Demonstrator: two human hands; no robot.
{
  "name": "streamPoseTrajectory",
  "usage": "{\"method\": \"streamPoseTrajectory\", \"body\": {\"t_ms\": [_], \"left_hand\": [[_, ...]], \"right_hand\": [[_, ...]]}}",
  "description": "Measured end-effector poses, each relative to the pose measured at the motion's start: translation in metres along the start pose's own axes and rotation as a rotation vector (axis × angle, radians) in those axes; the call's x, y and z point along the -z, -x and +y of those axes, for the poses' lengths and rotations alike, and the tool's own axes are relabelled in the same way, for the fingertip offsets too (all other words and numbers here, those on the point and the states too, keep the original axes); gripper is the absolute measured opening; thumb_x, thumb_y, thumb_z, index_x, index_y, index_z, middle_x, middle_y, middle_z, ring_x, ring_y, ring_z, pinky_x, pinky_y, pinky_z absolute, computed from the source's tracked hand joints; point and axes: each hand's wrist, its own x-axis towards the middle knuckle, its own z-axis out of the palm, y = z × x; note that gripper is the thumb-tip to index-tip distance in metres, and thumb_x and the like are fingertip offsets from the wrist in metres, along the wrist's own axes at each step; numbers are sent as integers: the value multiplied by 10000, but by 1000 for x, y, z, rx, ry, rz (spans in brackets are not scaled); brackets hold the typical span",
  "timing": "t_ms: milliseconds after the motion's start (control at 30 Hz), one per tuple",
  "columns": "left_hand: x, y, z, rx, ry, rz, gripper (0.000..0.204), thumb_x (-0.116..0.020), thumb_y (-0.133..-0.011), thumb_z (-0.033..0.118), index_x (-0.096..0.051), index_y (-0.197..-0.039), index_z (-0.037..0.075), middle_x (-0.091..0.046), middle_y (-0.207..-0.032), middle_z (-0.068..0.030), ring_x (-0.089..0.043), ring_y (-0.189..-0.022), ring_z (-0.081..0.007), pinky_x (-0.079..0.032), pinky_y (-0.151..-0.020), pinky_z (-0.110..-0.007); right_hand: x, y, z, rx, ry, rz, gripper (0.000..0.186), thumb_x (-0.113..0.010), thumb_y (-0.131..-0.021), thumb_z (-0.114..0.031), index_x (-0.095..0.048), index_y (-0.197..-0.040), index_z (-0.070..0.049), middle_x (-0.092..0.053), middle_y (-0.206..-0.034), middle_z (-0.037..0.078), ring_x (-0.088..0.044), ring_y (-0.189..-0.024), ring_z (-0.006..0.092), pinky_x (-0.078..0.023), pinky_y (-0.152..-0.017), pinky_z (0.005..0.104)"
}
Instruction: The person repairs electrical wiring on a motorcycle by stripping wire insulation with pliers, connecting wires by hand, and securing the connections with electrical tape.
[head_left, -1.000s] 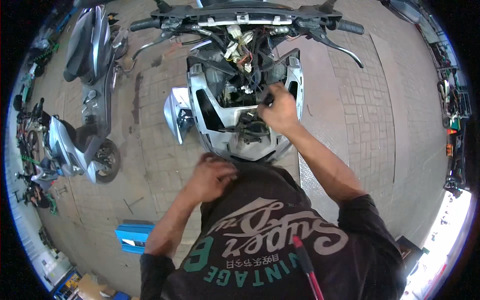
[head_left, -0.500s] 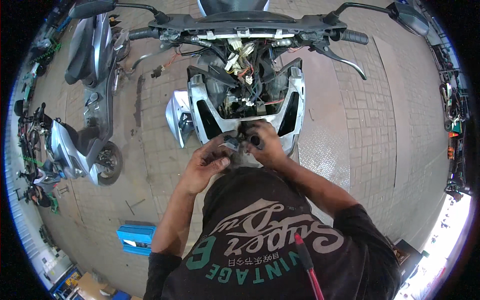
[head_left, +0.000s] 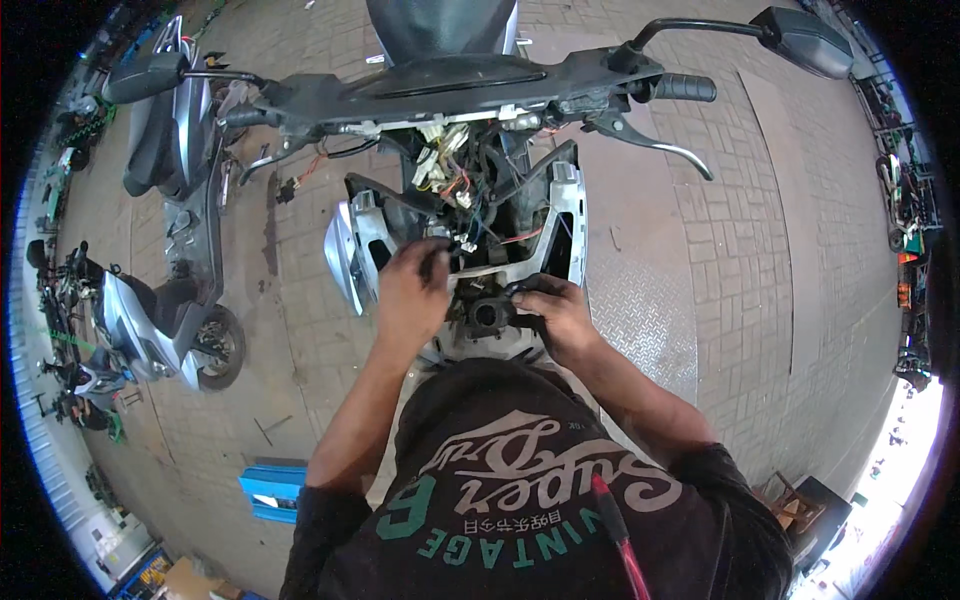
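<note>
A partly stripped scooter front point(head_left: 565, 205) stands before me, with tangled wires and pale connectors point(head_left: 445, 155) exposed under its black handlebar cover point(head_left: 455, 95). My left hand point(head_left: 415, 290) is at the left of the inner cavity, fingers curled near lower connectors; what they hold is hidden. My right hand point(head_left: 555, 315) grips a black piece at the edge of a dark round fitting point(head_left: 489, 316) on the lower middle of the front panel. A loose silver side panel point(head_left: 343, 255) sits left of the body.
A second scooter point(head_left: 170, 320) stands on the left. A blue toolbox point(head_left: 270, 490) lies on the paving at lower left. A metal tread plate point(head_left: 645, 330) lies to the right. Parked vehicles and clutter point(head_left: 895, 200) line both edges. A red-and-black pen-like tool point(head_left: 620, 540) is at my chest.
My left hand has risen from near my body to the inner cavity. My right hand has come down from the upper right of the cavity to the fitting. The view has shifted slightly.
</note>
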Motion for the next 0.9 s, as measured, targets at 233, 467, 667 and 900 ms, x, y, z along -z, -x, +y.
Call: {"method": "streamPoseTrajectory", "body": {"t_ms": [233,467,667,900], "left_hand": [[-73,-55,49,473,721,-49,147,-614,-833,127,-590,-951,42,-616,-839,-127,-617,-739,-277,-508,-673,-401],[-80,-79,59,717,1294,128,114,-576,-844,61,-547,-945,17,-596,-801,-85,-606,-687,-207,-514,-596,-335],[-52,-88,52,714,785,-17,165,-543,-816,29,-550,-977,-5,-628,-835,-138,-628,-756,-278,-504,-603,-374],[-34,-91,46,64,-178,53,329,-564,-770,38,-496,-1090,3,-620,-935,-229,-586,-921,-403,-464,-771,-452]], "right_hand": [[52,-3,-35,256,14,62,108,-573,-824,-20,-608,-914,27,-627,-854,79,-581,-794,149,-462,-727,282],[72,-35,-49,461,112,9,113,-579,-820,-9,-604,-920,36,-618,-852,46,-570,-785,125,-456,-751,266],[33,-78,-58,436,114,-175,115,-561,-838,-36,-588,-926,34,-614,-839,58,-568,-770,127,-463,-696,270],[-12,-114,-79,553,367,-124,212,-577,-813,-84,-592,-973,55,-643,-893,134,-589,-792,195,-454,-728,314]]}}
